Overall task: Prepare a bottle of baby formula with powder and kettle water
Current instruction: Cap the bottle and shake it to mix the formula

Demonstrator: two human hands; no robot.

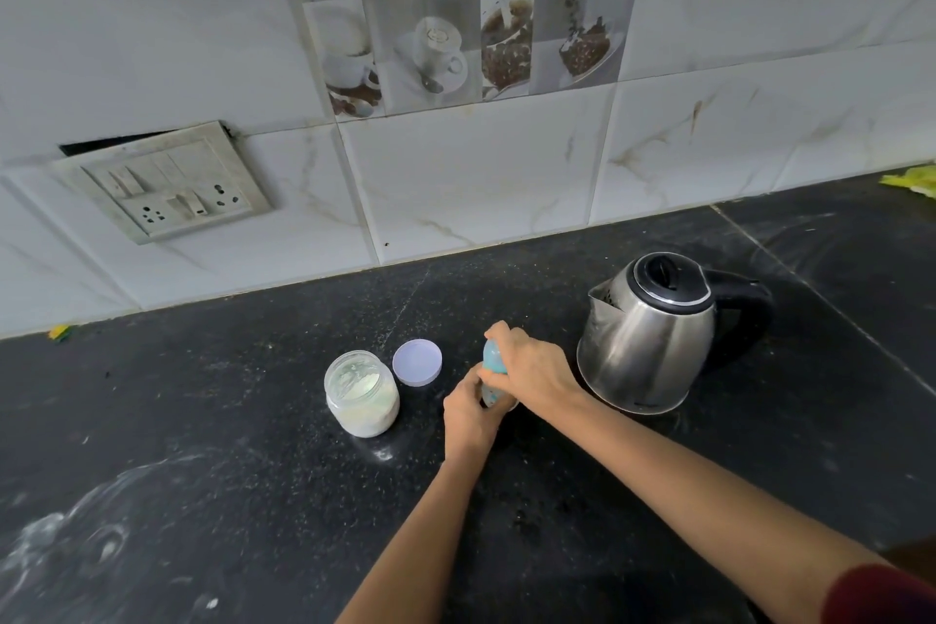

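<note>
A small baby bottle (pixel 492 360) with a blue cap stands on the black counter (pixel 202 421), mostly hidden by both hands. My left hand (pixel 471 413) grips its lower body. My right hand (pixel 532 370) is curled over the blue cap from the right. An open clear jar of white formula powder (pixel 361 393) stands just left of the bottle. The jar's pale lilac lid (pixel 417 363) lies flat behind it. To the right, a steel electric kettle (pixel 653 334) with a black lid and handle stands close to my right hand, spout pointing left.
The tiled wall (pixel 456 177) runs along the back of the counter, with a loose switch and socket plate (pixel 162 190) at the left. A yellow cloth (pixel 914 180) lies at the far right edge. White powder smears (pixel 76 537) mark the counter's front left.
</note>
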